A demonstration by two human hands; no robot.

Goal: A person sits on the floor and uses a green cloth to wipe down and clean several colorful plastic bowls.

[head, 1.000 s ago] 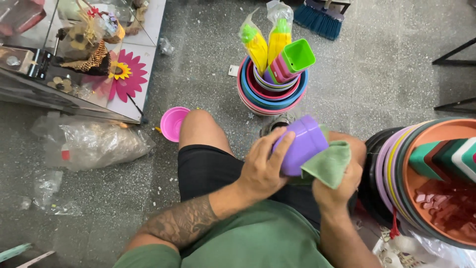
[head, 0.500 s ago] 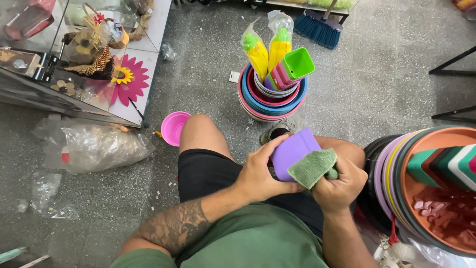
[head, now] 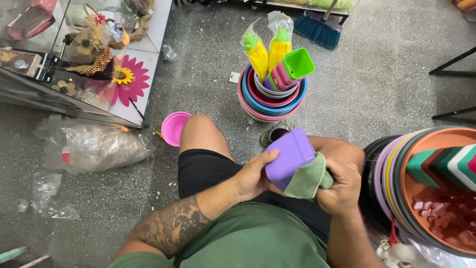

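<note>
Purple pot [head: 290,156] w/ green cloth [head: 307,179]

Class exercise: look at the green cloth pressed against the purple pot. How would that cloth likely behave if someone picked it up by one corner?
The green cloth bunches and folds under the right hand, so it would probably hang limp. It looks thin and soft, so likely light. Its fuzzy surface suggests it would grip the purple pot, held by the left hand, rather than slide.

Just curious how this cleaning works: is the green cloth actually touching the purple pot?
Touching. The head view shows the green cloth, bunched in the right hand, pressed against the purple pot's side with no gap.
</note>
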